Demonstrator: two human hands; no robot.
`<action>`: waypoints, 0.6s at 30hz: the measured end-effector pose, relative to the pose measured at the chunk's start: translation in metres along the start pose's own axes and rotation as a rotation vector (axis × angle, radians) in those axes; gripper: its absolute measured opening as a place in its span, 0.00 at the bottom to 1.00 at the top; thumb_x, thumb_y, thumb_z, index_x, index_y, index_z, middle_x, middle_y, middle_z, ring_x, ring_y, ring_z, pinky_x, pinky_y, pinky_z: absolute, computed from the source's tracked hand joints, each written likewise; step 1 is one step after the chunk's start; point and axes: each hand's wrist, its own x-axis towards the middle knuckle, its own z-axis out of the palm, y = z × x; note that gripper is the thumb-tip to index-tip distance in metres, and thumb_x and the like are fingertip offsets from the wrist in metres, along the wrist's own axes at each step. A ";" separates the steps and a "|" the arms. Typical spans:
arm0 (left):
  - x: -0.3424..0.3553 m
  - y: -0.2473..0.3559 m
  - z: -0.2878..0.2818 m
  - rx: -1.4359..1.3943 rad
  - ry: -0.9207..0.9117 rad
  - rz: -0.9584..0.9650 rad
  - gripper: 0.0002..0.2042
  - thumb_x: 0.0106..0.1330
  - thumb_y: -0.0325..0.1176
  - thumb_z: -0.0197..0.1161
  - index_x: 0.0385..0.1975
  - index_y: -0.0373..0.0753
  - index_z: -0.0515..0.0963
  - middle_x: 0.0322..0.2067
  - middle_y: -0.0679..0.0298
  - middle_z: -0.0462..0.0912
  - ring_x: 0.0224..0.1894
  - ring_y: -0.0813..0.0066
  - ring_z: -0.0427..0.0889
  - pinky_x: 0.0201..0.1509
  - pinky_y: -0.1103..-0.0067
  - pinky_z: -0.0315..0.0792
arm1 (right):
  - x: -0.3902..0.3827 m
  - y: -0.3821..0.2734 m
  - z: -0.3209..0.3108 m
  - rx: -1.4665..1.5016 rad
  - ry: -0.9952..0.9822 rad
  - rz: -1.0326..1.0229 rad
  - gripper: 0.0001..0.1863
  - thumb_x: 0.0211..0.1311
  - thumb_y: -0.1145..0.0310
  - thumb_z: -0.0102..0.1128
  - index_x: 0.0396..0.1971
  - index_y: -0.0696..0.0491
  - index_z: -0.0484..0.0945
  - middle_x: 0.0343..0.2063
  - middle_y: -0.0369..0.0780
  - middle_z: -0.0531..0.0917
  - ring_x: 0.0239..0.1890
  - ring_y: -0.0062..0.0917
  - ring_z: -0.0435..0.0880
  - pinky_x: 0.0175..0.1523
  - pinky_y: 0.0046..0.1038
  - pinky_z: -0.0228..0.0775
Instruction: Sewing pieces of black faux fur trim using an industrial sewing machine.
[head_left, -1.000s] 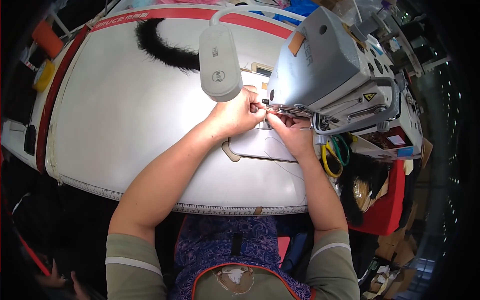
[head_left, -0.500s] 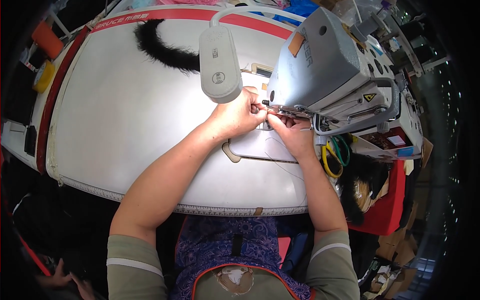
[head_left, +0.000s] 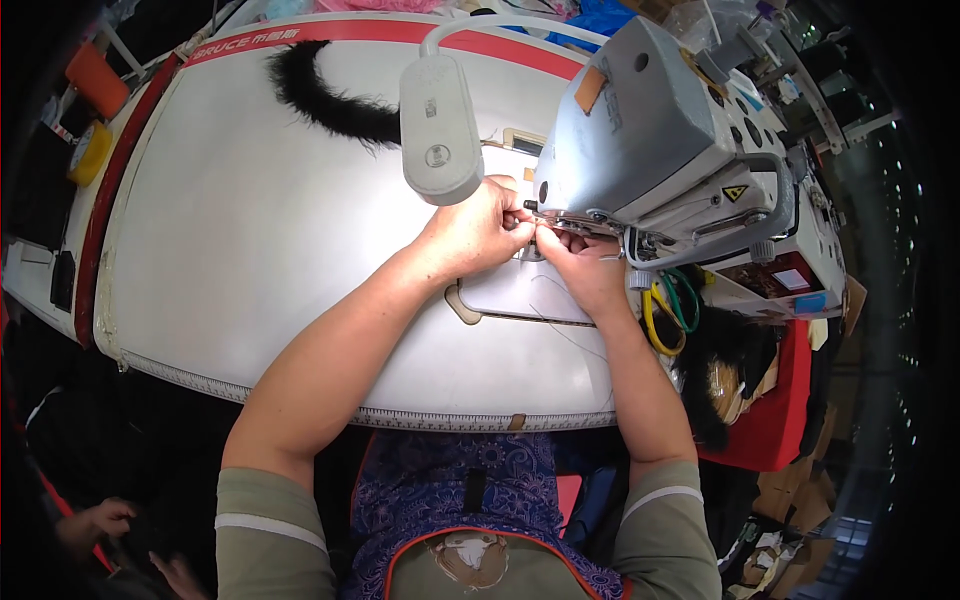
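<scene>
Both my hands meet at the needle area of a grey-and-white sewing machine (head_left: 640, 110). My left hand (head_left: 475, 228) has its thumb and fingers pinched together beside the needle end. Close against it, my right hand (head_left: 590, 270) is also closed, with its thumb tip up under the machine head. Whatever the fingertips hold is too small to make out. A thin dark thread (head_left: 572, 338) lies loose on the table by my right wrist. Over my left hand hangs a grey lamp head (head_left: 437, 125). Behind that lamp a strip of black fur (head_left: 325, 105) curves across the white table (head_left: 230, 230).
Scissors with yellow and green handles (head_left: 655, 318) lie right of my right hand. Dark fur (head_left: 712, 370) and a red bin (head_left: 770, 430) are beyond them. A yellow tape roll (head_left: 90, 153) sits at the far left. Another person's hands (head_left: 112, 517) show at lower left.
My hands stay almost still at the needle area. At the lower left, the other person's hands have shifted.
</scene>
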 end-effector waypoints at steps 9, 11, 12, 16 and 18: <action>-0.017 0.007 -0.031 0.175 -0.024 0.284 0.06 0.48 0.30 0.68 0.23 0.36 0.82 0.24 0.62 0.79 0.24 0.74 0.78 0.29 0.81 0.73 | 0.004 0.035 -0.020 0.186 0.174 0.093 0.06 0.56 0.69 0.57 0.27 0.55 0.78 0.23 0.34 0.79 0.25 0.17 0.75 0.31 0.19 0.67; -0.016 0.008 -0.032 0.300 -0.076 0.376 0.06 0.47 0.32 0.69 0.19 0.36 0.81 0.22 0.63 0.78 0.23 0.74 0.77 0.27 0.81 0.71 | 0.005 0.041 -0.029 0.584 0.175 0.169 0.06 0.56 0.68 0.56 0.28 0.54 0.78 0.24 0.35 0.80 0.26 0.18 0.76 0.32 0.19 0.67; -0.016 0.007 -0.032 0.304 -0.077 0.372 0.06 0.47 0.32 0.69 0.19 0.36 0.81 0.22 0.63 0.78 0.23 0.74 0.77 0.27 0.81 0.71 | 0.006 0.042 -0.032 0.771 0.067 0.218 0.05 0.56 0.68 0.57 0.30 0.54 0.77 0.26 0.37 0.80 0.27 0.19 0.76 0.32 0.19 0.67; -0.010 -0.006 -0.024 0.289 -0.108 0.356 0.08 0.47 0.35 0.68 0.18 0.37 0.80 0.21 0.62 0.77 0.23 0.70 0.78 0.28 0.76 0.72 | 0.004 0.043 -0.027 -0.056 -0.033 0.117 0.07 0.57 0.68 0.59 0.33 0.53 0.77 0.30 0.38 0.80 0.32 0.21 0.76 0.39 0.20 0.68; -0.005 -0.015 -0.025 0.414 -0.141 0.424 0.10 0.48 0.39 0.65 0.19 0.37 0.80 0.21 0.59 0.78 0.25 0.60 0.79 0.32 0.71 0.73 | -0.004 0.037 -0.023 -0.072 0.047 0.130 0.09 0.59 0.67 0.58 0.37 0.56 0.78 0.35 0.35 0.80 0.39 0.19 0.76 0.47 0.25 0.67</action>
